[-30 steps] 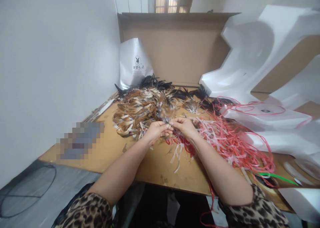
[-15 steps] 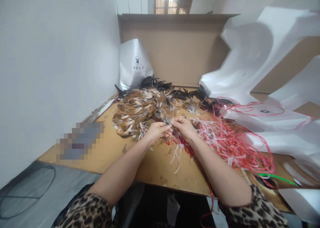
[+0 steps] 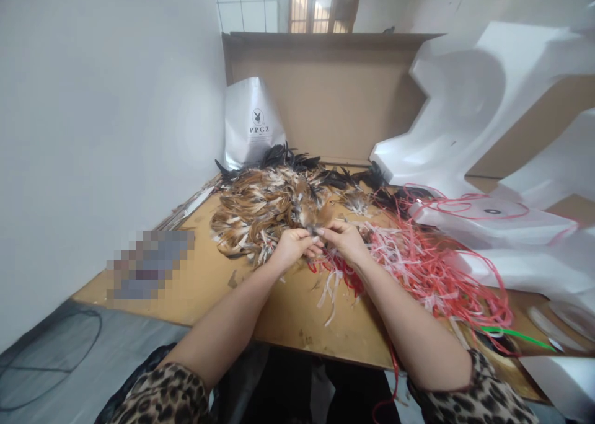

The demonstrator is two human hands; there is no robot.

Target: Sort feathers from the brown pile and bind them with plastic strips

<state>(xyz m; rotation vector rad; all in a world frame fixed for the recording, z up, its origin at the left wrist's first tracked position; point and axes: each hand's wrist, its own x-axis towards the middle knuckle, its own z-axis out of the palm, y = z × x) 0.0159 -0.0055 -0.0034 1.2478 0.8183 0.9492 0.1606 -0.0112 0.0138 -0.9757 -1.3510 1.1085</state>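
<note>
My left hand [image 3: 297, 245] and my right hand [image 3: 343, 238] meet above the table, fingertips pinched together on a small bunch of brown feathers [image 3: 312, 212]. The bunch fans upward and away from my fingers; its lower ends are hidden by them. Just beyond and left of my hands spreads a heap of brown and cream feathers [image 3: 253, 207], with black feathers [image 3: 288, 157] along its back. Below and right of my right hand lies a tangle of red and white ribbon strips [image 3: 418, 263], some of it under my wrist.
A silver bag [image 3: 253, 126] stands at the back left before a cardboard panel [image 3: 344, 95]. White foam pieces [image 3: 446, 108] crowd the right side. A pixelated patch [image 3: 153, 266] covers something on the wooden table [image 3: 204, 287] at left. A green strip [image 3: 518, 336] lies at the right front.
The view has tilted slightly, so everything sits a little lower. My hands keep their pinch on the feathers, with the bunch's tips leaning slightly more to the right.
</note>
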